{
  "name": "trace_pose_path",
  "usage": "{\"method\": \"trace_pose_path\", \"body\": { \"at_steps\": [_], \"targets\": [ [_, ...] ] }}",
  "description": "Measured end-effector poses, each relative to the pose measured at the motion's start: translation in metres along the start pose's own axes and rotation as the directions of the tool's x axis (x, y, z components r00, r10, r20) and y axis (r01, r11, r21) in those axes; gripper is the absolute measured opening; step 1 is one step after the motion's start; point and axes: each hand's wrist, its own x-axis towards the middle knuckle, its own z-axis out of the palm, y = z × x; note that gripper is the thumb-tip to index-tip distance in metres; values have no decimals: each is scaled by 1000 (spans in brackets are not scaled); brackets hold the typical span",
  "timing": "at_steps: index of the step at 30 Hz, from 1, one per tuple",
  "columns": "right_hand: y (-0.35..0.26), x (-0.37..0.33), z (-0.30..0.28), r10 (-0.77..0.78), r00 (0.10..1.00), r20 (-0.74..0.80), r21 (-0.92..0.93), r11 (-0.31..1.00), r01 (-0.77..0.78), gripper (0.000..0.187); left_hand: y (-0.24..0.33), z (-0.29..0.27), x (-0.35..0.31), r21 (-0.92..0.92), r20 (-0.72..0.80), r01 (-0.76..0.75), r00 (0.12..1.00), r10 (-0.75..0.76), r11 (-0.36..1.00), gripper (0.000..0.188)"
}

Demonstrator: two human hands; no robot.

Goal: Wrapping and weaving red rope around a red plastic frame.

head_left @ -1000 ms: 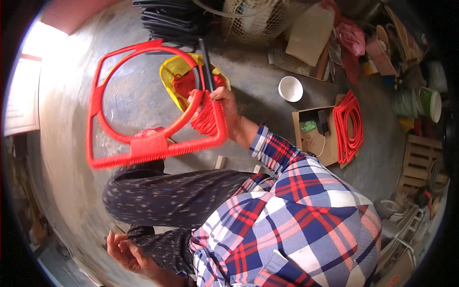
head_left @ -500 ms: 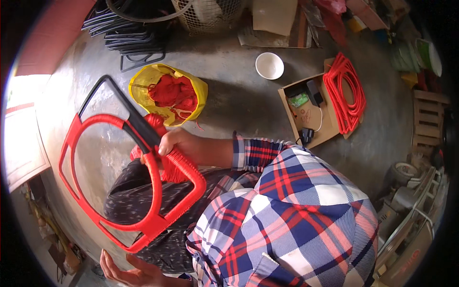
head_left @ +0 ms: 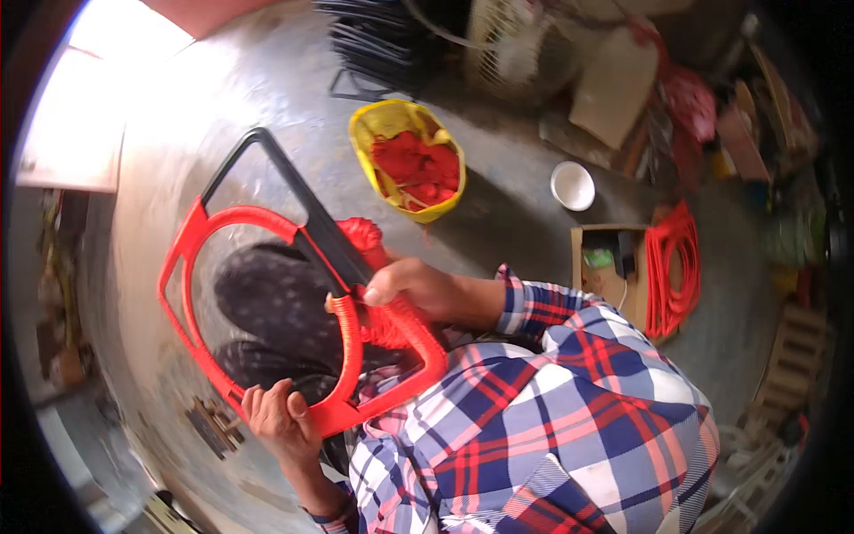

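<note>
A rounded-square frame with a ring inside it (head_left: 350,351) is tilted over my lap. Glossy red cord wraps most of it, while one upper corner and part of the ring are bare black (head_left: 311,205). My right hand (head_left: 416,287) is closed on the frame where the black meets the red, its thumb on top. Beside that hand, partly behind the frame, hangs a bundle of red cord (head_left: 360,233). My left hand (head_left: 283,420) has its fingers curled round the frame's lower red edge. The right fingertips are mostly hidden.
Beyond the frame stands a yellow bag (head_left: 363,133) holding red cord (head_left: 414,165). Right of it are a white bowl (head_left: 572,187) and a cardboard box (head_left: 576,258), with red-wrapped frames (head_left: 663,276) leaning on it. Black frames (head_left: 378,44) are stacked at the back near a caged fan (head_left: 511,53).
My left hand has come up from below and taken hold of the frame's lower edge. My right hand keeps its grip. The whole view has shifted and turned.
</note>
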Motion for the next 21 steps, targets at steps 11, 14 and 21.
{"method": "trace_pose_path", "body": {
  "at_steps": [11,14,21],
  "targets": [
    [36,2,14,151,985,-81,-539,825,-171,28,-23,59,-82,-195,-280,166,935,-217,967,22],
    [40,0,16,152,982,-110,-562,805,-188,32,-24,78,-92,-241,-346,166,906,-245,956,19],
    [42,-3,29,161,979,-125,-609,767,-203,40,-22,89,-102,-247,-422,169,868,-263,954,18]
  ]
}}
